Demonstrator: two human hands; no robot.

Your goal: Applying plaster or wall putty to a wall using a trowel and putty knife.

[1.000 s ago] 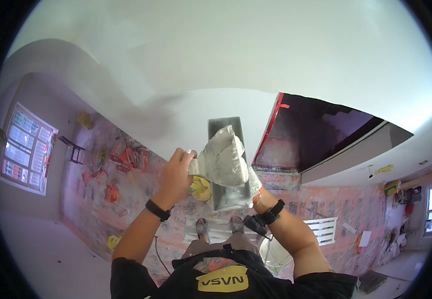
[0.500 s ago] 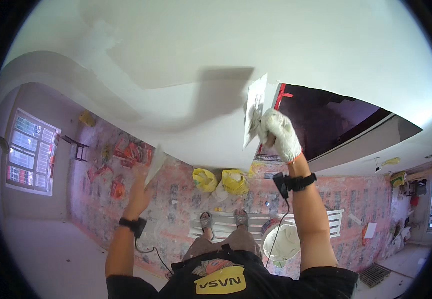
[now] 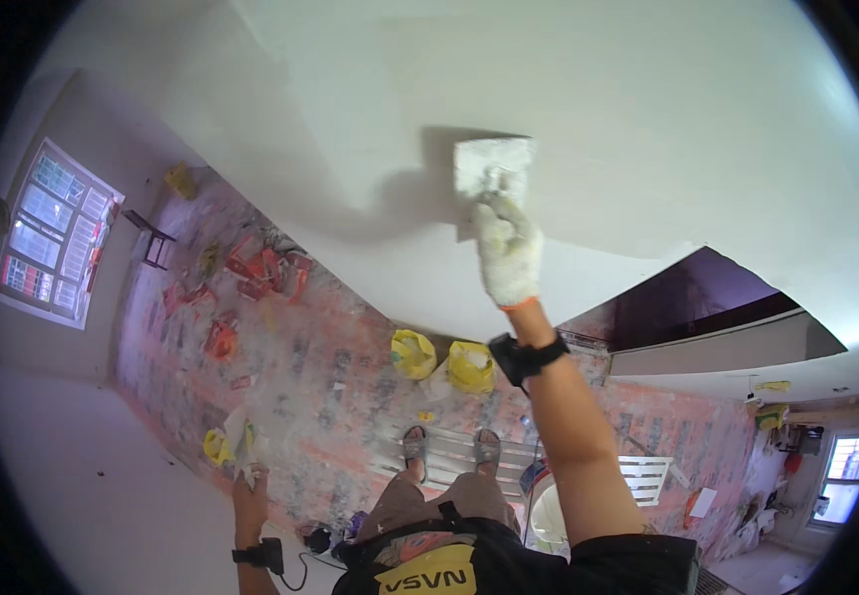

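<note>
My right hand [image 3: 509, 253], in a white work glove with an orange cuff, grips a plastering trowel [image 3: 494, 159]. The trowel's putty-smeared blade lies close against the pale ceiling [image 3: 638, 129], and its shadow falls to the left. I cannot tell whether the whole blade touches. Low on the left, my bare left hand [image 3: 253, 486] is closed around the handle of a putty knife [image 3: 239, 434]. That knife's whitish blade points up and away, overlapping a yellow thing on the floor behind it. Below my right arm, a bucket [image 3: 549, 511] of white compound is partly hidden.
I stand on a slatted white bench [image 3: 449, 452]. Two yellow bags [image 3: 470, 368] stand ahead of my feet, and red bags [image 3: 256, 268] lie farther left. A dark opening [image 3: 697, 293] interrupts the ceiling at right. Cables hang from the bands on both wrists.
My right hand has brought the trowel left, from beside the opening's edge onto the ceiling surface, its blade now facing me. My left hand has dropped lower with the putty knife. The view has shifted.
</note>
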